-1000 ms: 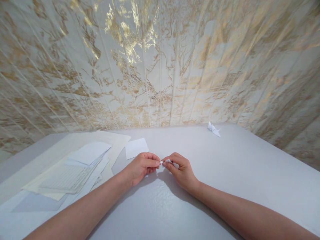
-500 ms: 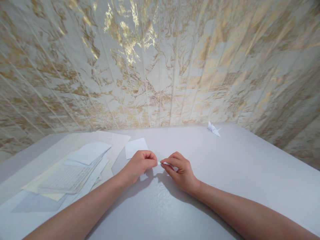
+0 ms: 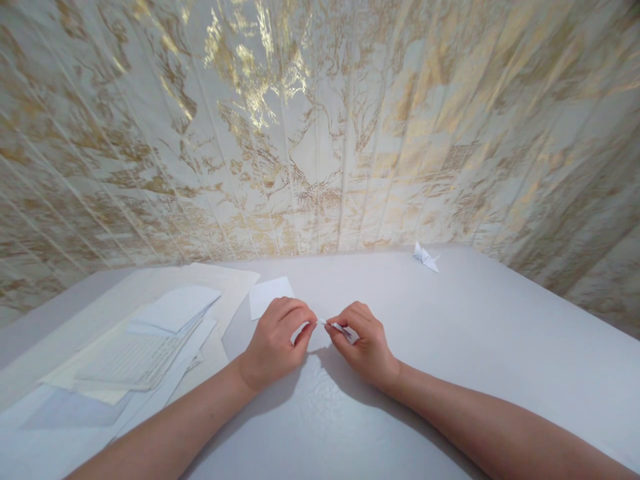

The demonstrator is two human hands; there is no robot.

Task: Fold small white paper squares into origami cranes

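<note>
A small folded piece of white paper (image 3: pixel 321 322) is held between my two hands above the white table. My left hand (image 3: pixel 280 333) pinches its left tip between thumb and forefinger. Thumb and fingers of my right hand (image 3: pixel 361 340) are closed on the other end, and part of the paper shows inside that grip. Most of its shape is hidden by the fingers. Just beyond my left hand lies a square white sheet (image 3: pixel 269 293), flat on the table.
To the left, a pile of loose papers (image 3: pixel 135 357) rests on a large cream sheet (image 3: pixel 233 280). A folded paper crane (image 3: pixel 426 258) sits at the back right of the table (image 3: pixel 475 333). Behind rises a curtain-like backdrop (image 3: pixel 320 133) patterned in gold.
My left hand has turned a little, its thumb now lower and apart from the curled fingers except at the tip. More of the folded paper shows in my right hand, which has barely moved.
</note>
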